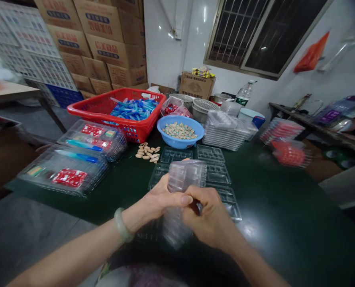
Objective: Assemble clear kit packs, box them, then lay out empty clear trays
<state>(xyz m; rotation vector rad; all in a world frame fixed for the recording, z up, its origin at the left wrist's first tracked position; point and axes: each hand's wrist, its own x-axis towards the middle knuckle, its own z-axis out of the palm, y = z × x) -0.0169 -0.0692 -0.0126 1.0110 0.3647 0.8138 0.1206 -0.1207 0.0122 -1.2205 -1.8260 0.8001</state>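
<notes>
Both hands hold a stack of clear plastic blister trays (185, 175) upright over the dark green table (267, 199). My left hand (159, 197), with a pale green bangle on the wrist, wraps the stack from the left. My right hand (208, 217) is closed on its lower right edge, fingers pinched. Several empty clear trays (222, 175) lie flat on the table just behind the hands. A small pile of tan pieces (148, 153) lies further back.
A red basket (105, 108) of blue items, a blue bowl (192, 137) of small coloured pieces and a stack of clear trays (225, 133) stand at the back. Filled packs (66, 169) lie left, red packs (291, 153) right. Cardboard boxes (105, 48) fill the back wall.
</notes>
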